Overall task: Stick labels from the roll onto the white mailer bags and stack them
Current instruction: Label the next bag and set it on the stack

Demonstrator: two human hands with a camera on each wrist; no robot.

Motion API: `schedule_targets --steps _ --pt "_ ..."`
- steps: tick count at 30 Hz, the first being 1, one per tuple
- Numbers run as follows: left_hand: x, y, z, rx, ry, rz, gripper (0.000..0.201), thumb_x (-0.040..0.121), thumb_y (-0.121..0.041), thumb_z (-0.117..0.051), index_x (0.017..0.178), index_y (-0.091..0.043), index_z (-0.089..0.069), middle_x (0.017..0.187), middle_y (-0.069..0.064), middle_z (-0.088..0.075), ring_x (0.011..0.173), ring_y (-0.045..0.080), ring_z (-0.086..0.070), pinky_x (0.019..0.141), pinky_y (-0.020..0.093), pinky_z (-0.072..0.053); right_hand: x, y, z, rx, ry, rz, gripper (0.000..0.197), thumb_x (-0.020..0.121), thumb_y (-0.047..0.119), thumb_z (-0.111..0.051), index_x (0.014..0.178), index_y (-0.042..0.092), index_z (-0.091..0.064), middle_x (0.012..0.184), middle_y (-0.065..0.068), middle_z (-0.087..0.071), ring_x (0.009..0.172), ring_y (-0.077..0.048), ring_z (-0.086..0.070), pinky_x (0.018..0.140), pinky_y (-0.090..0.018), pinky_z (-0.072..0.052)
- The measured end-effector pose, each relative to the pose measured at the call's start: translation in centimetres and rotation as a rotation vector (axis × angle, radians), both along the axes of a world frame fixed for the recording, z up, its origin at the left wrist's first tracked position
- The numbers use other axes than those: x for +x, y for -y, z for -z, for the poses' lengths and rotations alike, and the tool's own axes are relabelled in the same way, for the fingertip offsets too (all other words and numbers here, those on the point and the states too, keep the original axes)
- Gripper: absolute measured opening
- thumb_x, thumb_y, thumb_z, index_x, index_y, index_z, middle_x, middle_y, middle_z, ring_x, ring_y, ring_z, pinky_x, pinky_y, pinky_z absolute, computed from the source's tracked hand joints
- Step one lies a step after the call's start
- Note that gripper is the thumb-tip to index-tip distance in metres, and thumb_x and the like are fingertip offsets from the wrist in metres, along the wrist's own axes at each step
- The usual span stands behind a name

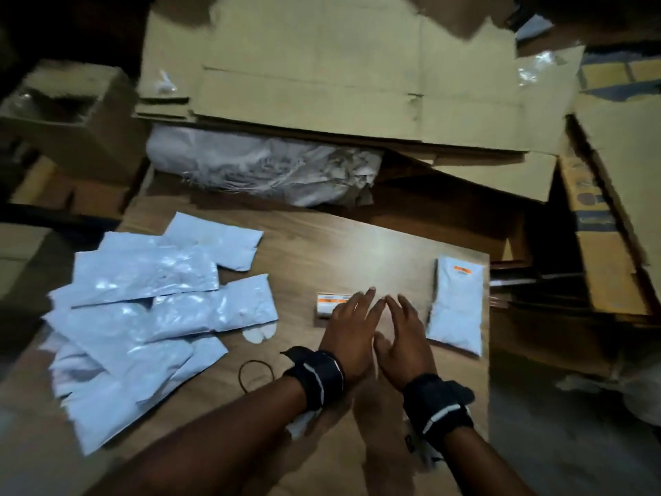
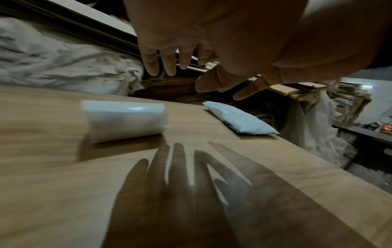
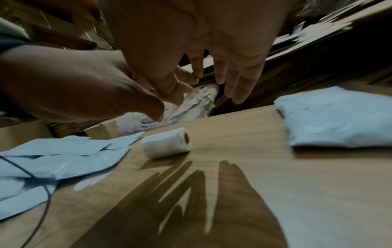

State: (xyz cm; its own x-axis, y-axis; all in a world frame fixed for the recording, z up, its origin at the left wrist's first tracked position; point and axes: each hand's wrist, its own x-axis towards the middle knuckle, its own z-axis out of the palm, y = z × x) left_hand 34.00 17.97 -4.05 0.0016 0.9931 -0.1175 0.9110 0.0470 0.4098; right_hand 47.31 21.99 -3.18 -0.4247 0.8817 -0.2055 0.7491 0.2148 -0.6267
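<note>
One labelled mailer bag point(image 1: 458, 305) lies at the table's point(image 1: 322, 245) right edge; the unlabelled pile point(image 1: 150, 316) waits. Both hands, the left hand point(image 1: 352, 329) and the right hand point(image 1: 404, 340), hover with fingers spread, empty, near the label roll point(image 1: 327, 305).

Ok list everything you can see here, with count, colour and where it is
table: one, wood brown, centre
unlabelled bags: a loose pile, white, table left
labelled bag: one, white with orange label, table right
label roll: one, white and orange, lying centre
rubber band: one, dark, near left wrist
cardboard: several flattened sheets and boxes, brown, behind and around
sack: one, white, behind table
left hand: empty, above table by roll
right hand: empty, beside it
</note>
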Motion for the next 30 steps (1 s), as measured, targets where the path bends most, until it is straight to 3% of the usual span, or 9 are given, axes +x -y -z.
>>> schedule_targets --steps 4,10,13,16,19,22,25,28,30 --pt "-6.1 3.7 -0.7 -0.038 -0.007 -0.069 0.083 0.076 -0.017 -0.06 0.152 -0.017 -0.028 0.162 0.01 -0.017 0.146 0.034 -0.021 0.115 0.047 -0.025 -5.0 3.5 0.3 -0.004 -0.028 -0.062 0.068 0.088 0.018 -0.062 0.149 0.024 -0.031 0.158 0.001 -0.024 0.141 -0.02 -0.032 0.109 -0.03 -0.032" --pt "-16.3 9.0 -0.8 -0.1 -0.088 -0.16 0.081 0.082 -0.015 -0.059 0.154 -0.018 -0.022 0.163 0.008 -0.012 0.149 0.031 -0.012 0.118 0.047 -0.018 -13.2 7.7 1.0 -0.032 -0.04 -0.139 0.065 0.09 0.02 -0.061 0.148 0.018 -0.034 0.155 -0.003 -0.031 0.142 -0.022 -0.032 0.109 -0.022 -0.025" --pt "-20.2 10.3 -0.3 -0.121 -0.173 -0.175 0.077 0.08 -0.019 -0.06 0.151 -0.016 -0.03 0.16 0.01 -0.022 0.146 0.033 -0.021 0.115 0.048 -0.022 -16.9 9.1 1.3 -0.021 -0.055 -0.169 0.063 0.089 0.018 -0.062 0.146 0.014 -0.037 0.152 -0.007 -0.036 0.14 -0.022 -0.034 0.107 -0.018 -0.023" --pt "-23.4 11.1 0.5 -0.125 -0.212 -0.175 0.073 0.074 -0.019 -0.064 0.144 -0.011 -0.043 0.152 0.016 -0.038 0.138 0.038 -0.037 0.107 0.048 -0.032 -20.0 10.3 1.8 -0.027 -0.076 -0.171 0.061 0.086 0.023 -0.057 0.144 0.012 -0.041 0.148 -0.009 -0.04 0.134 -0.026 -0.042 0.107 -0.027 -0.033" --pt "-25.7 11.5 0.8 -0.19 -0.291 -0.16 0.072 0.083 -0.025 -0.06 0.148 -0.012 -0.032 0.154 0.013 -0.032 0.137 0.036 -0.034 0.107 0.046 -0.03 -22.6 11.3 2.4 -0.043 -0.028 -0.162 0.062 0.086 0.022 -0.059 0.145 0.016 -0.04 0.152 -0.005 -0.035 0.138 -0.022 -0.037 0.11 -0.032 -0.035" --pt "-27.6 11.7 1.4 -0.256 -0.34 -0.159 0.069 0.088 -0.028 -0.058 0.148 -0.013 -0.028 0.152 0.014 -0.031 0.132 0.034 -0.038 0.105 0.044 -0.031 -24.6 12.2 2.7 -0.063 0.042 -0.152 0.058 0.088 0.022 -0.058 0.143 0.022 -0.043 0.155 -0.001 -0.031 0.138 -0.021 -0.035 0.107 -0.033 -0.036" --pt "-28.5 11.6 2.0 -0.299 -0.358 -0.12 0.059 0.089 -0.029 -0.057 0.141 -0.011 -0.036 0.14 0.015 -0.043 0.122 0.034 -0.046 0.098 0.043 -0.035 -25.8 12.6 2.9 -0.058 0.149 -0.208 0.055 0.09 0.025 -0.054 0.143 0.021 -0.041 0.153 -0.002 -0.032 0.134 -0.025 -0.039 0.105 -0.038 -0.04" --pt "-29.2 11.1 2.6 -0.315 -0.38 -0.063 0.051 0.088 -0.034 -0.057 0.133 -0.013 -0.046 0.13 0.012 -0.05 0.116 0.033 -0.048 0.094 0.04 -0.037 -26.4 12.7 2.8 -0.011 0.309 -0.315 0.057 0.092 0.024 -0.053 0.146 0.018 -0.037 0.148 -0.006 -0.039 0.129 -0.028 -0.043 0.1 -0.038 -0.041" --pt "-29.5 10.6 2.8 -0.311 -0.38 -0.039 0.054 0.086 -0.039 -0.06 0.133 -0.015 -0.047 0.13 0.012 -0.048 0.116 0.033 -0.047 0.093 0.041 -0.037 -26.5 12.5 2.9 0.028 0.383 -0.383 0.053 0.089 0.022 -0.055 0.14 0.017 -0.043 0.139 -0.01 -0.047 0.121 -0.031 -0.048 0.093 -0.04 -0.045"
